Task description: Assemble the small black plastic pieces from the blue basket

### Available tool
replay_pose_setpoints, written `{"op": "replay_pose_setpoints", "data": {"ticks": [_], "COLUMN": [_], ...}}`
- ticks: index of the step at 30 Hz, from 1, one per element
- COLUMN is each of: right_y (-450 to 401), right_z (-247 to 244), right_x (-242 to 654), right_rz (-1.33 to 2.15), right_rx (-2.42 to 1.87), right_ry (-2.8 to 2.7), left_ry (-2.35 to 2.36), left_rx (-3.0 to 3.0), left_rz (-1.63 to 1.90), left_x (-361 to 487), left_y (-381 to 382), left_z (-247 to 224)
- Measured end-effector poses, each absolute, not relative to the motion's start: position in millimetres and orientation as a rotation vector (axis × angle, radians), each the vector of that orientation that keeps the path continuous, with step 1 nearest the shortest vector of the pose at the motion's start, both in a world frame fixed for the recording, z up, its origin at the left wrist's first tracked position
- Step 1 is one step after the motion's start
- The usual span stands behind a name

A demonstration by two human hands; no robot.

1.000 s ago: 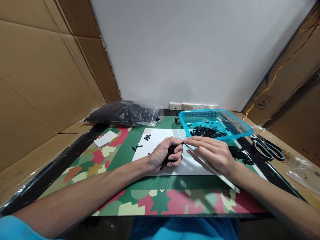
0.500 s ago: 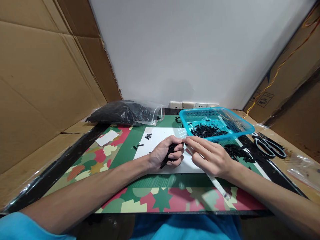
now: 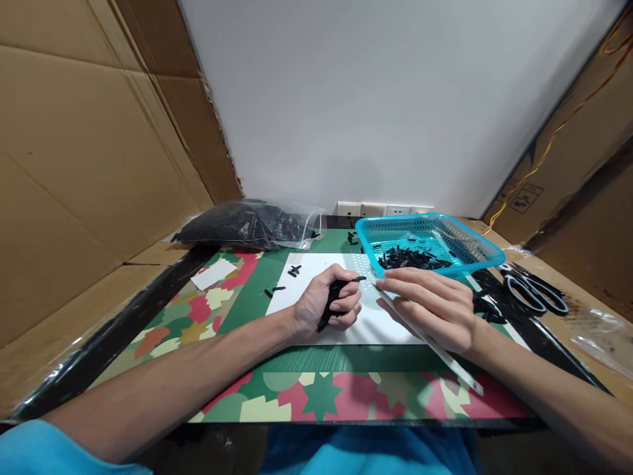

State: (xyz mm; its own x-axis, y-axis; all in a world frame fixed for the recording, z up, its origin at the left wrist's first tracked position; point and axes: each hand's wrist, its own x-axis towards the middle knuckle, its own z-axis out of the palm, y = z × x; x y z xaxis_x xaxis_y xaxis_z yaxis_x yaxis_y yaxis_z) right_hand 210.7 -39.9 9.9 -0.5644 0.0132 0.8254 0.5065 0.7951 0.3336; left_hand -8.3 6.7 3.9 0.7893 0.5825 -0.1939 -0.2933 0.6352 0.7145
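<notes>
My left hand (image 3: 324, 305) rests on a white sheet (image 3: 316, 280) and is closed around a bundle of thin black strips (image 3: 334, 297), one strip's tip poking out toward the right. My right hand (image 3: 430, 307) lies just to the right of it and grips a long slim silver tool (image 3: 429, 341), which looks like tweezers. The tool runs from near the strip's tip back under my palm toward the table's front edge. A small gap separates the tool's tip from the strip.
A turquoise basket (image 3: 475, 247) holding several black pieces stands behind my right hand. Loose black pieces (image 3: 487, 305) and scissors (image 3: 537, 290) lie to the right. A clear bag of black parts (image 3: 247, 224) sits at the back left. Cardboard walls stand on both sides.
My right hand has drawn back slightly to the right, so the tool's tip no longer meets the strip in my left hand. The left hand has barely moved.
</notes>
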Motion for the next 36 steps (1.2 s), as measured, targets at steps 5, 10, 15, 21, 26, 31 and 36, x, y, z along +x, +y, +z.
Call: {"op": "replay_pose_setpoints", "data": {"ticks": [5,10,15,21,26,31,36], "right_y": [-39.5,-35.6,-35.1,-33.7,-33.9,-35.2,-34.8], "right_z": [6.5,0.7,0.2,-4.2,-7.1,-5.6,-6.6], "right_x": [209.4,210.9,212.8,215.6,212.4,211.3,212.3], "right_rz": [-0.773,-0.852,-0.762,-0.604,-0.498,-0.517,-0.518], "right_rx": [-0.238,-0.263,-0.261,-0.333,-0.407,-0.415,-0.455], "right_ry": [-2.234,-2.321,-2.325,-2.190,-2.146,-2.158,-2.193], "left_ry": [0.425,0.414,0.434,0.428,0.404,0.407,0.417], "left_rx": [0.692,0.721,0.720,0.777,0.803,0.817,0.837], "left_rz": [0.568,0.581,0.560,0.542,0.512,0.521,0.520], "left_x": [-9.5,-9.5,-10.3,-8.7,-6.4,-6.4,-7.0], "left_y": [7.9,6.4,6.3,6.2,4.9,4.1,5.0], "left_z": [3.8,4.8,4.8,2.7,3.0,3.3,1.5]}}
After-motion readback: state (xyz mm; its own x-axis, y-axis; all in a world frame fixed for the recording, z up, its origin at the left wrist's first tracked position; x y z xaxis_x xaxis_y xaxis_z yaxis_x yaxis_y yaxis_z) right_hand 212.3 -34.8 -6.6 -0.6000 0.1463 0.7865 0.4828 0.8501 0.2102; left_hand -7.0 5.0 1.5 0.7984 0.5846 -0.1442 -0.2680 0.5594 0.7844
